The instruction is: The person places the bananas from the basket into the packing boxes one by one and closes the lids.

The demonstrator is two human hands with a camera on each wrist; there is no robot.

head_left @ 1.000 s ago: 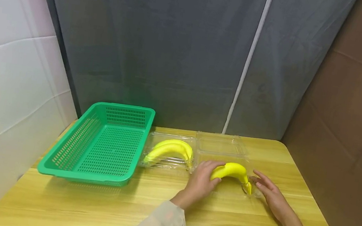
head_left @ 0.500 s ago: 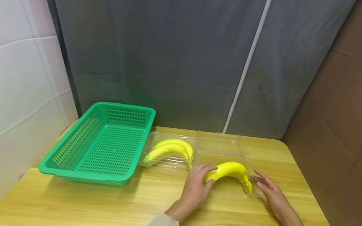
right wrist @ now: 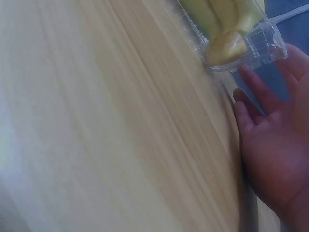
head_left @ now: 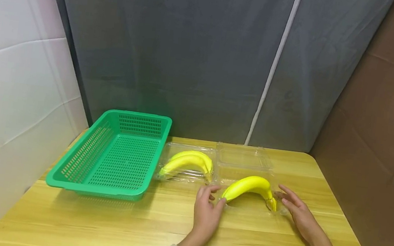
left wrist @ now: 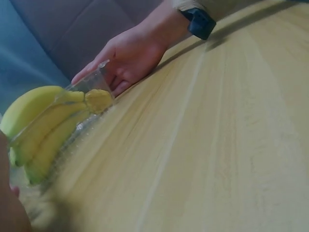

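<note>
A bunch of yellow bananas (head_left: 252,184), joined at the stem, lies in an open clear plastic clamshell box (left wrist: 91,82). At the box's left front corner is my left hand (head_left: 206,215), its thumb tip beside the bananas' lower end and its fingers loosely bent. My right hand (head_left: 301,220) is at the box's right end, by the stem, with relaxed fingers touching the clear wall. In the right wrist view, the right hand (right wrist: 277,140) has its fingertips at the box's corner. The box's clear lid (head_left: 243,156) lies folded back behind it.
A second clear box (head_left: 175,147) to the left holds more bananas (head_left: 188,163). Further left stands a green slotted plastic basket (head_left: 125,159). Grey curtain (head_left: 176,53) hangs behind the wooden table (head_left: 123,229).
My left hand has let go of the bananas' left end and drawn back to the box's left front corner. The bananas have settled slightly leftward; the right hand stays by the stem.
</note>
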